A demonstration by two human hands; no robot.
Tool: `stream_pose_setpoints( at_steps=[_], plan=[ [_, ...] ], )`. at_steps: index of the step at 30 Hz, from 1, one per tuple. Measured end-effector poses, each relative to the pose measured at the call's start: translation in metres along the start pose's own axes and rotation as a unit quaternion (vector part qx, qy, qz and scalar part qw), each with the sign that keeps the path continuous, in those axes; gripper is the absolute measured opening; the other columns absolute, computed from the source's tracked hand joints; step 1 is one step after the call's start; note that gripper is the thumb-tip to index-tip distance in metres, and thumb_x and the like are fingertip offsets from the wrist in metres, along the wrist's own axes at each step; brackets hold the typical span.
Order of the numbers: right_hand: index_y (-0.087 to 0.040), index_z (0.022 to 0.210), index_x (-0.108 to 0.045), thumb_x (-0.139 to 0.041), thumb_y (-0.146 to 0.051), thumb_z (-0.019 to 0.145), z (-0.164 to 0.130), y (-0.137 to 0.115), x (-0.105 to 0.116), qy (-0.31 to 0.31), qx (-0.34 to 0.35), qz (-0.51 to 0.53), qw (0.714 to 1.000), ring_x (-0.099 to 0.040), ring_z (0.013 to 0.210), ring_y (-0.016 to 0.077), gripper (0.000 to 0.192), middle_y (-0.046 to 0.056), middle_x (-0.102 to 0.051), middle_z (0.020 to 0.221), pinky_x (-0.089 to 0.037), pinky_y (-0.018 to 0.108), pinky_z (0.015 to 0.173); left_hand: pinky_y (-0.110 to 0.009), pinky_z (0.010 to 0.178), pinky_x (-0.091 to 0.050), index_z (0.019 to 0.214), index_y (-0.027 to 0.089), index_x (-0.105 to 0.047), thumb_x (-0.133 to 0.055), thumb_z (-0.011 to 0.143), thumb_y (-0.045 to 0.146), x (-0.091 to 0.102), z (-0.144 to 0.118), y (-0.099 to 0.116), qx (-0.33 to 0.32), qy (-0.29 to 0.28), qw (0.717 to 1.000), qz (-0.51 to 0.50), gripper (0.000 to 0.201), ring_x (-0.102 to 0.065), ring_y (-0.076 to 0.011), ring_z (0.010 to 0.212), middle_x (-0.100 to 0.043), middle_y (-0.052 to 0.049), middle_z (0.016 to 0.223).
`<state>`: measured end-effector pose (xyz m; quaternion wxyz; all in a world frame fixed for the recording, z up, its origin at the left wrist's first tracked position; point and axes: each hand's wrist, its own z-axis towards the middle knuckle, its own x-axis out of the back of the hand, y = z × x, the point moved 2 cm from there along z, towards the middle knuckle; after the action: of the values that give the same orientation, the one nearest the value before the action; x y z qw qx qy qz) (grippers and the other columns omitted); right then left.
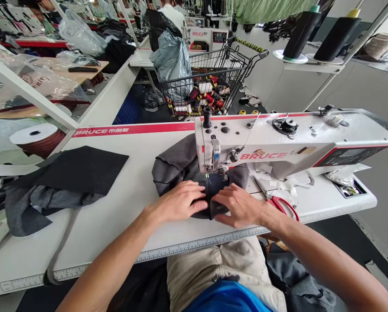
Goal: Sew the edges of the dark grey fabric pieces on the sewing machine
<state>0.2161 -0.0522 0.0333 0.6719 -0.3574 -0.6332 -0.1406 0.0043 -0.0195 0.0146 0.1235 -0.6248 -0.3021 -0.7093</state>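
A bunched dark grey fabric piece [174,160] lies under the needle area of a white sewing machine [265,151]. My left hand [180,200] rests on the cloth left of the needle, fingers stretched out over it and thumb apart. Just right of it, my right hand [236,206] has its fingers bent over the near edge of the cloth, with the thumb low beside the fold. The fingertips of both hands point toward the presser foot [224,173]. Part of the fabric is hidden behind the machine head.
Red-handled scissors [280,206] lie right of my right hand among white scraps [288,184]. More dark cloth [79,173] lies on the table's left side. Beyond the table stands a cart [213,65] with thread spools. Black thread cones [302,32] stand at upper right.
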Motion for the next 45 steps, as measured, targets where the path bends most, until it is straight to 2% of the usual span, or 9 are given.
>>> stream_pose_setpoints(
  at_steps=[3, 6, 13, 21, 28, 31, 33, 38, 45],
  plan=[
    [-0.018, 0.104, -0.061, -0.057, -0.039, 0.09, -0.018, -0.021, -0.004, -0.021, 0.035, -0.035, 0.999, -0.052, 0.083, 0.0211, 0.026, 0.006, -0.06, 0.089, -0.034, 0.035, 0.077, -0.048, 0.109, -0.033, 0.106, 0.02, -0.064, -0.063, 0.085, 0.045, 0.006, -0.023, 0.027, 0.001, -0.036, 0.999, 0.041, 0.033, -0.05, -0.0274, 0.119, -0.065, -0.005, 0.113],
    [-0.019, 0.107, -0.061, -0.06, -0.035, 0.09, -0.03, -0.03, -0.015, -0.022, 0.035, -0.064, 0.997, -0.05, 0.084, 0.0216, 0.024, 0.006, -0.059, 0.09, -0.032, 0.034, 0.073, -0.047, 0.113, -0.028, 0.088, 0.018, -0.06, -0.05, 0.089, 0.012, 0.003, -0.039, 0.053, 0.02, -0.045, 0.993, 0.107, 0.012, -0.056, -0.0202, 0.098, -0.06, -0.002, 0.089],
    [-0.016, 0.107, -0.062, -0.05, -0.017, 0.093, -0.034, -0.028, -0.025, -0.021, -0.006, -0.1, 0.995, -0.048, 0.076, 0.0195, 0.018, 0.005, -0.059, 0.081, -0.032, 0.034, 0.069, -0.036, 0.076, -0.048, 0.09, 0.02, -0.052, -0.041, 0.085, 0.004, 0.014, -0.049, 0.098, 0.006, -0.066, 0.992, 0.112, 0.02, -0.054, -0.0193, 0.076, -0.054, -0.002, 0.086],
    [-0.017, 0.086, -0.062, -0.05, -0.017, 0.09, -0.051, -0.055, -0.021, -0.015, 0.068, -0.132, 0.989, -0.053, 0.088, 0.022, 0.012, 0.009, -0.06, 0.093, -0.039, 0.035, 0.076, -0.034, 0.067, -0.049, 0.095, 0.017, -0.061, -0.053, 0.088, 0.021, 0.009, -0.05, 0.095, 0.019, -0.169, 0.982, 0.083, 0.011, -0.063, -0.0214, 0.074, -0.063, -0.005, 0.089],
    [-0.019, 0.078, -0.065, -0.054, -0.028, 0.086, -0.052, -0.079, -0.012, -0.128, 0.092, -0.078, 0.984, -0.058, 0.059, 0.02, 0.016, 0.006, -0.064, 0.066, -0.039, 0.032, 0.051, -0.03, 0.096, -0.05, 0.116, 0.016, -0.057, -0.042, 0.09, 0.009, 0.005, 0.019, 0.07, 0.093, 0.15, 0.975, -0.137, 0.03, -0.063, -0.0154, 0.106, -0.065, -0.007, 0.116],
    [-0.019, 0.075, -0.064, -0.053, -0.013, 0.08, -0.037, -0.07, -0.009, -0.086, 0.049, -0.004, 0.995, -0.06, 0.06, 0.0169, 0.013, 0.004, -0.066, 0.068, -0.043, 0.028, 0.054, -0.042, 0.109, -0.043, 0.128, 0.011, -0.049, -0.044, 0.086, 0.007, -0.022, 0.038, 0.059, 0.122, 0.139, 0.976, -0.118, 0.043, -0.052, -0.0224, 0.127, -0.055, -0.014, 0.134],
    [-0.018, 0.084, -0.063, -0.045, -0.005, 0.08, -0.023, -0.056, -0.009, 0.031, -0.03, 0.059, 0.997, -0.063, 0.074, 0.0157, 0.022, 0.005, -0.067, 0.081, -0.049, 0.026, 0.067, -0.053, 0.113, -0.035, 0.135, 0.01, -0.042, -0.044, 0.083, 0.006, -0.04, 0.039, 0.053, 0.14, 0.105, 0.979, -0.104, 0.052, -0.04, -0.0277, 0.137, -0.048, -0.017, 0.142],
    [-0.016, 0.114, -0.054, -0.035, -0.001, 0.074, 0.008, -0.026, -0.034, 0.379, -0.216, 0.213, 0.875, -0.055, 0.114, 0.0196, 0.048, 0.013, -0.056, 0.119, -0.05, 0.034, 0.093, -0.058, 0.113, -0.031, 0.139, 0.012, -0.034, -0.043, 0.082, 0.004, -0.058, 0.028, 0.051, 0.151, 0.159, 0.965, -0.14, 0.059, -0.037, -0.0271, 0.138, -0.047, -0.018, 0.142],
    [-0.007, 0.148, -0.025, -0.037, -0.003, 0.078, 0.012, -0.019, -0.069, 0.229, -0.099, 0.101, 0.963, -0.024, 0.142, 0.0266, 0.07, 0.02, -0.032, 0.15, -0.032, 0.051, 0.113, -0.048, 0.113, -0.039, 0.14, 0.013, -0.037, -0.045, 0.086, 0.006, -0.059, 0.009, 0.038, 0.134, 0.185, 0.968, -0.107, 0.056, -0.042, -0.0244, 0.136, -0.051, -0.014, 0.139]
  ],
)
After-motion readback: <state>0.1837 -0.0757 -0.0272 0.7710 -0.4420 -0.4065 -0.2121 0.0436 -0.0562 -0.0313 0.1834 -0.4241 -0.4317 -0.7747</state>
